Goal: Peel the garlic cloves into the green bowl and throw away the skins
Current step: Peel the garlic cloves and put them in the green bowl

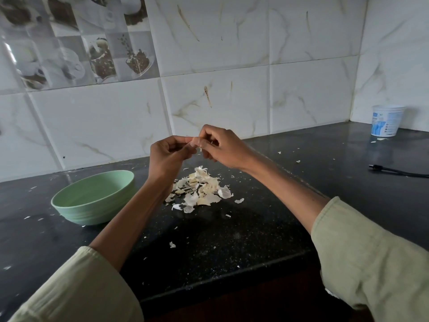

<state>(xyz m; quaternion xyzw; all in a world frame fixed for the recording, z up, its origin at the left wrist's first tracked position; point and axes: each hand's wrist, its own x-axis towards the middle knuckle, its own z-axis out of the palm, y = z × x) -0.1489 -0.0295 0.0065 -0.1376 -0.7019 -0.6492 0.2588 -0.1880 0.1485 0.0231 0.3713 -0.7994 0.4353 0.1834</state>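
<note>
Above the pile of skins (200,189), the left hand (167,153) and right hand (218,145) pinch a garlic clove (196,142) between curled fingertips, likely so peelings drop there, beside the green bowl (92,198).

Dark surface, tiled wall, tub and cable

The black speckled stone surface (232,240) meets a white marble-patterned tiled wall (232,66), with printed coffee-cup picture tiles (76,40) at upper left. A white plastic tub with blue print (386,120) stands in the far right corner; a black cable (399,171) lies nearer, well apart from it.
</note>
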